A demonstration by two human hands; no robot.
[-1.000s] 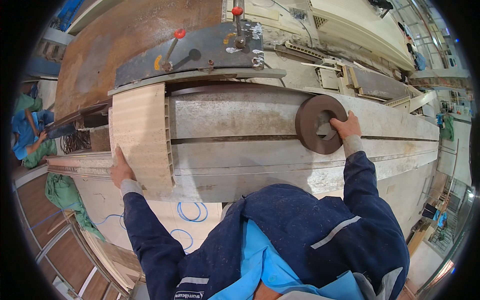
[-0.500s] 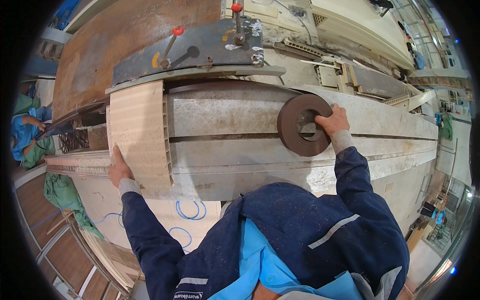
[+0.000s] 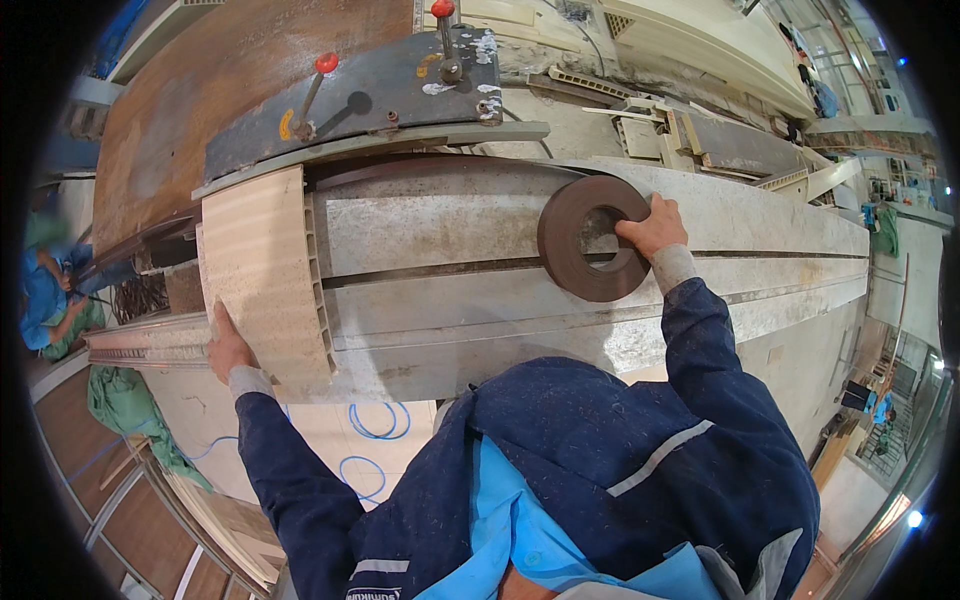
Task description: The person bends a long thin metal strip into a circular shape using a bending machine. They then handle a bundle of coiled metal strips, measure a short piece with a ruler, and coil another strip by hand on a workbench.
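Note:
A cream hollow-core panel point(image 3: 262, 270) lies across the left part of the metal saw table point(image 3: 420, 225), its far end against the grey fence point(image 3: 400, 140). My left hand point(image 3: 232, 352) holds the panel's left edge near its close end, one finger stretched along it; some fingers are hidden. On the right of the table, a thick roll of brown edge-banding strip point(image 3: 565, 240) rests tilted. My right hand point(image 3: 655, 232) is closed on the roll's right side, with the thumb reaching into its hole. A brown strip runs from the roll leftward along the fence.
Two levers with red knobs point(image 3: 326, 63) rise from the dark fence plate. Offcuts point(image 3: 690, 140) are piled beyond the table. Blue hose point(image 3: 378, 420) lies coiled on the floor. Green cloth point(image 3: 130, 405) hangs at the left, where another person in blue point(image 3: 50, 285) works.
The whole view has shifted slightly. My hands keep their hold on the panel and the roll, with little visible movement of either.

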